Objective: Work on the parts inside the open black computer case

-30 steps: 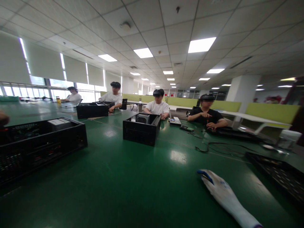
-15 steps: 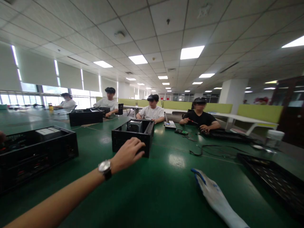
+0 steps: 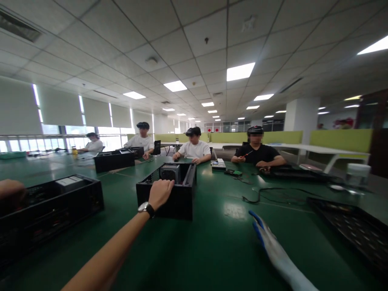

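Note:
My left hand (image 3: 160, 193), bare and with a wristwatch, reaches forward to a black computer case (image 3: 178, 205). Its fingers are hooked over the near top edge of the case. The case lies open at the top, and a grey power supply (image 3: 170, 173) shows inside. To the right, my right hand (image 3: 266, 237) wears a white glove with blue on the fingers. Seen edge-on, it hovers over the green table with fingers stretched out and nothing visible in it.
Another opened computer case (image 3: 69, 202) lies at left, with another person's hand (image 3: 12, 194) over it. A black panel (image 3: 348, 226) and cables (image 3: 273, 192) lie at right. Across the green table (image 3: 224, 258) sit several people, one holding a screwdriver (image 3: 248, 154).
My left hand has come down from above the case's edge and closed over it. The case is slightly nearer to me. The gloved right hand has turned more edge-on.

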`<state>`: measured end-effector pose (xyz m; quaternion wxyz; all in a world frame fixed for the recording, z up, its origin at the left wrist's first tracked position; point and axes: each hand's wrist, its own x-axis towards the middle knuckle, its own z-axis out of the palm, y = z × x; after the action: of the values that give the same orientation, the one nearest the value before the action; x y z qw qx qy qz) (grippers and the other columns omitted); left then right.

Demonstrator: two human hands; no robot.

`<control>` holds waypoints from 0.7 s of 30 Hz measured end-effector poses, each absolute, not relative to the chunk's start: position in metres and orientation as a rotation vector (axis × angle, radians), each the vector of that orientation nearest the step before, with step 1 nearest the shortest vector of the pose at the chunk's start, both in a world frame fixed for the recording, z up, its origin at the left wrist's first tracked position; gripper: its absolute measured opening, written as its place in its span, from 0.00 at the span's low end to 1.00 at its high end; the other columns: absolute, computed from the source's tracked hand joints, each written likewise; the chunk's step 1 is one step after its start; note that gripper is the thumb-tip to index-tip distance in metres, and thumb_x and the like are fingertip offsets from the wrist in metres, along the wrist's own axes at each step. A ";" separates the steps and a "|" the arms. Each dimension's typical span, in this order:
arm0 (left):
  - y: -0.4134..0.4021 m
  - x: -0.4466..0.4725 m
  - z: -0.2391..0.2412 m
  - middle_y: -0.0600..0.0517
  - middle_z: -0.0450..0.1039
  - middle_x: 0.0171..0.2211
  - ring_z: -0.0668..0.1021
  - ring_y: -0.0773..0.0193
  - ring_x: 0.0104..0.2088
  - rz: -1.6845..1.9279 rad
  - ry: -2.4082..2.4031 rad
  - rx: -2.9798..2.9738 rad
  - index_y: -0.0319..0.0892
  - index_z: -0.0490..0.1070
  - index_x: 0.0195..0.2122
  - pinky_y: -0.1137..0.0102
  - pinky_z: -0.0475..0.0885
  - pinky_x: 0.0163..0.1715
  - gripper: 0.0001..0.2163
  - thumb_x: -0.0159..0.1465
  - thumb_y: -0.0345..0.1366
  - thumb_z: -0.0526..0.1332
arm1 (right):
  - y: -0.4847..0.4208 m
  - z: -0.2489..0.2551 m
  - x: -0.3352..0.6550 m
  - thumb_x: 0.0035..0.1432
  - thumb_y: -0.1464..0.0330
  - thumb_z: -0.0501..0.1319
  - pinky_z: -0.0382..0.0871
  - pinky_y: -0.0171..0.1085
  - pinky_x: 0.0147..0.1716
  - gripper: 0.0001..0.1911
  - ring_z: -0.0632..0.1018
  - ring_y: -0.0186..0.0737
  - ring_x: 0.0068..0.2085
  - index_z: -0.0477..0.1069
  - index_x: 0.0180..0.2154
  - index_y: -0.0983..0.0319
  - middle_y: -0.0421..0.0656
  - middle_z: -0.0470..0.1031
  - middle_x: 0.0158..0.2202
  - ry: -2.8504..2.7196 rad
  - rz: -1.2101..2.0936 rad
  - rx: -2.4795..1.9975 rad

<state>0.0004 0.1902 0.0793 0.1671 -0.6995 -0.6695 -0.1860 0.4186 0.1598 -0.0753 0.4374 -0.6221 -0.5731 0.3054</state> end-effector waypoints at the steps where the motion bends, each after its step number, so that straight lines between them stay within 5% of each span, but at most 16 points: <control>1: 0.164 0.006 0.077 0.48 0.77 0.39 0.78 0.56 0.45 -0.533 -1.901 -2.002 0.39 0.73 0.37 0.55 0.71 0.52 0.19 0.77 0.45 0.49 | 0.159 -0.073 0.419 0.59 0.34 0.43 0.53 0.58 0.70 0.50 0.54 0.58 0.74 0.54 0.72 0.56 0.48 0.56 0.74 -1.423 0.767 -1.546; 6: -0.009 0.013 0.073 0.49 0.78 0.44 0.77 0.54 0.45 -0.519 -1.849 -2.237 0.47 0.75 0.46 0.56 0.71 0.50 0.23 0.76 0.52 0.43 | 0.157 -0.066 0.420 0.60 0.36 0.44 0.59 0.61 0.67 0.48 0.64 0.62 0.70 0.57 0.71 0.57 0.52 0.60 0.72 -1.387 0.695 -1.614; 10: -0.110 -0.008 0.121 0.53 0.80 0.52 0.81 0.56 0.48 -0.307 -1.603 -3.071 0.57 0.71 0.61 0.64 0.75 0.48 0.21 0.73 0.55 0.51 | 0.155 -0.068 0.421 0.59 0.43 0.51 0.70 0.62 0.58 0.40 0.78 0.65 0.57 0.69 0.62 0.62 0.58 0.75 0.60 -1.553 0.494 -1.588; 13: -0.112 -0.024 0.154 0.54 0.78 0.55 0.80 0.58 0.52 -0.077 -1.703 -3.215 0.57 0.68 0.64 0.67 0.75 0.51 0.19 0.73 0.47 0.56 | 0.148 -0.070 0.415 0.55 0.50 0.59 0.70 0.60 0.58 0.26 0.78 0.65 0.56 0.78 0.47 0.60 0.56 0.78 0.56 -1.857 0.217 -1.440; 16: -0.071 -0.036 0.144 0.43 0.70 0.62 0.74 0.46 0.60 0.098 -1.453 -2.953 0.51 0.62 0.68 0.53 0.69 0.61 0.34 0.62 0.41 0.70 | 0.132 -0.072 0.410 0.53 0.54 0.61 0.71 0.59 0.57 0.21 0.78 0.64 0.56 0.79 0.43 0.58 0.55 0.78 0.55 -1.981 0.031 -1.416; 21: -0.009 -0.031 0.096 0.34 0.65 0.65 0.71 0.34 0.62 0.486 -0.812 -2.994 0.50 0.55 0.72 0.45 0.70 0.60 0.53 0.47 0.51 0.79 | 0.086 -0.091 0.439 0.52 0.55 0.60 0.76 0.61 0.51 0.22 0.80 0.66 0.52 0.79 0.44 0.57 0.55 0.80 0.52 -1.964 -0.112 -1.461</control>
<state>-0.0314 -0.0087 0.0960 0.0009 -0.9535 -0.2587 0.1549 0.4386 0.0858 -0.0909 0.3386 -0.5611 -0.7541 -0.0432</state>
